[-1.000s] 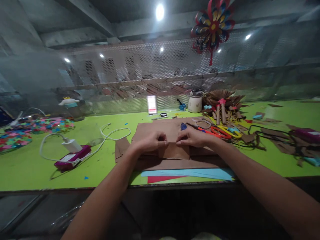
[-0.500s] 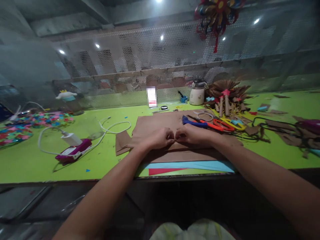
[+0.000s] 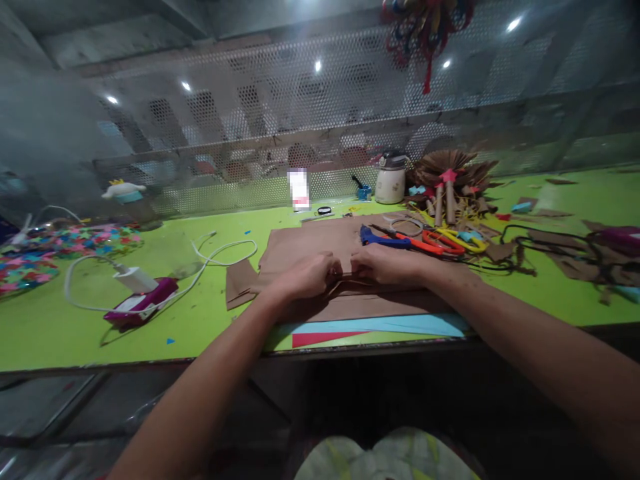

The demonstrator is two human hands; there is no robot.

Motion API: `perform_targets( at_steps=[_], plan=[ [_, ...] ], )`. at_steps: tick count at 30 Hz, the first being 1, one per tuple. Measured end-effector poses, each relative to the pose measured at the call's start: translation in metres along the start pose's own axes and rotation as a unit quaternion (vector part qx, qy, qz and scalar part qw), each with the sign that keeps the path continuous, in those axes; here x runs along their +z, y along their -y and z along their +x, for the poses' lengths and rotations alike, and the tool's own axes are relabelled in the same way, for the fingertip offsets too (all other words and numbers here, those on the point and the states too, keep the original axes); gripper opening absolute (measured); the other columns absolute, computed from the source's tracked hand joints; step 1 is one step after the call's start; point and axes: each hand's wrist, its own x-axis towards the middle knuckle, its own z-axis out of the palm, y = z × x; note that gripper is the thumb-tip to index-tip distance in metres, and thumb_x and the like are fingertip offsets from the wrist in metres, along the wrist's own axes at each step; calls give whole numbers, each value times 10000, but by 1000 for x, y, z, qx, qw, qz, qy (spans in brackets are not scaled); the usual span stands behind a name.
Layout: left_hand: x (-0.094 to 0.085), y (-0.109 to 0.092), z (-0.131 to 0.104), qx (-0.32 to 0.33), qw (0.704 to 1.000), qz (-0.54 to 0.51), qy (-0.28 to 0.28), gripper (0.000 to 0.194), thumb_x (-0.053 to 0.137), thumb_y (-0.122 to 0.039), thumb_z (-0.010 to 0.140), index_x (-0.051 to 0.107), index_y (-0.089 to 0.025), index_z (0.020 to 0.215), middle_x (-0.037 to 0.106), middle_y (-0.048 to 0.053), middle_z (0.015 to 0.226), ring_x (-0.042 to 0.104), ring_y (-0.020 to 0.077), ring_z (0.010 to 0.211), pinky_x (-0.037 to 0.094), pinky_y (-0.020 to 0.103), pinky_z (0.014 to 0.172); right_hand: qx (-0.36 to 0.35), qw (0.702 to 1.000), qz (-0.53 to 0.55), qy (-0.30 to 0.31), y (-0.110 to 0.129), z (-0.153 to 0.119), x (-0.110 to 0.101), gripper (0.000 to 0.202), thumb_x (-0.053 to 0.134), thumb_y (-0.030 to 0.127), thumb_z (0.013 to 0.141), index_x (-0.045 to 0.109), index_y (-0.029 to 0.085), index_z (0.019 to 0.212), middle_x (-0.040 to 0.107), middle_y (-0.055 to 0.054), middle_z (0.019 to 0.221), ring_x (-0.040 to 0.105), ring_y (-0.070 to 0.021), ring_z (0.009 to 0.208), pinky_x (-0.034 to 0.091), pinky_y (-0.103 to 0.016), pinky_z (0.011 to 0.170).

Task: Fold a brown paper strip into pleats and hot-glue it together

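Note:
Brown kraft paper (image 3: 295, 248) lies in sheets on the green table in front of me. My left hand (image 3: 317, 273) pinches the near edge of a sheet, which lifts slightly in a fold. A short way to the right, my right hand (image 3: 377, 265) pinches the same edge, its fingers curled. Just beyond the right hand lie pliers with blue handles (image 3: 383, 239) and orange-handled scissors (image 3: 440, 243). Under the brown paper, strips of light blue paper (image 3: 380, 325) and red paper (image 3: 320, 338) stick out along the table's front edge.
To the left are a purple power strip (image 3: 163, 293) with a white charger (image 3: 135, 279) and looping cable, and colourful paper stars (image 3: 75, 247). A jug (image 3: 390, 183), a brown paper craft (image 3: 447, 183) and black cords (image 3: 550, 247) stand or lie behind and right.
My hands have moved slightly apart along the paper's edge, with the left going left. The camera view has shifted a little.

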Motion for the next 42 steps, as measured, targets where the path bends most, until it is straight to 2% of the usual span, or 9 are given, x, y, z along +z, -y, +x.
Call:
perform_targets(
  at_steps=[3, 9, 15, 23, 29, 33, 36, 39, 42],
  plan=[
    [-4, -1, -3, 7, 1000, -15, 19, 245, 455, -120, 679, 639, -175, 831, 578, 53, 777, 497, 146, 647, 344, 231, 565, 1, 1000, -6, 8, -2, -2, -1, 150, 509, 248, 772, 624, 163, 818, 625, -38, 728, 478, -113, 592, 262, -218, 506],
    [-3, 8, -5, 29, 999, -25, 28, 311, 449, -125, 706, 604, -205, 964, 548, 45, 838, 491, 145, 697, 359, 232, 623, -13, 999, -12, 29, -3, -4, -3, 126, 487, 155, 760, 593, 172, 825, 615, -37, 787, 489, -118, 638, 283, -212, 540],
    [-3, 10, -7, 37, 999, 10, 27, 224, 458, -112, 692, 603, -184, 847, 503, 42, 792, 463, 142, 672, 356, 235, 626, -34, 998, -48, 32, -2, -6, -4, 88, 497, 145, 751, 565, 163, 803, 571, -45, 815, 475, -123, 646, 293, -212, 545],
    [-14, -2, -13, 57, 996, 53, 36, 200, 419, -155, 760, 583, -191, 869, 499, 37, 830, 469, 138, 681, 348, 234, 612, -32, 995, -94, 33, 6, -7, -6, 90, 486, 149, 773, 552, 152, 833, 558, -63, 857, 498, -149, 706, 317, -224, 578],
    [-12, 3, -11, 67, 995, 58, 36, 242, 430, -134, 732, 613, -199, 876, 520, 40, 834, 493, 142, 685, 358, 238, 622, -28, 992, -126, 14, 17, -9, -4, 147, 463, 166, 785, 558, 149, 896, 567, -90, 908, 518, -177, 755, 349, -250, 634],
    [-7, 10, -6, 52, 998, 3, 37, 319, 466, -126, 705, 607, -204, 981, 556, 45, 916, 516, 151, 792, 383, 228, 699, -29, 986, -163, -6, 19, -10, -1, 131, 454, 174, 802, 557, 138, 874, 576, -105, 889, 528, -194, 778, 358, -265, 654],
    [-10, 12, -3, 48, 993, -98, 41, 307, 445, -156, 741, 601, -188, 1004, 594, 30, 928, 520, 143, 824, 386, 219, 726, -20, 986, -166, -16, 17, -8, 0, 112, 444, 158, 811, 553, 147, 834, 583, -82, 830, 533, -174, 730, 353, -255, 628],
    [-17, 10, -2, 23, 982, -183, 31, 308, 365, -287, 827, 620, -132, 905, 609, 29, 804, 510, 132, 717, 386, 222, 660, -26, 984, -166, -58, 20, -7, -1, 124, 454, 153, 810, 548, 148, 892, 579, -68, 853, 529, -163, 724, 348, -248, 612],
    [-23, 9, 0, -4, 977, -214, 8, 380, 365, -387, 830, 618, -107, 786, 578, 23, 704, 467, 121, 635, 363, 221, 599, -49, 976, -180, -115, 26, -6, -4, 163, 444, 116, 809, 539, 138, 940, 565, -75, 886, 511, -163, 756, 356, -256, 654]
  ],
)
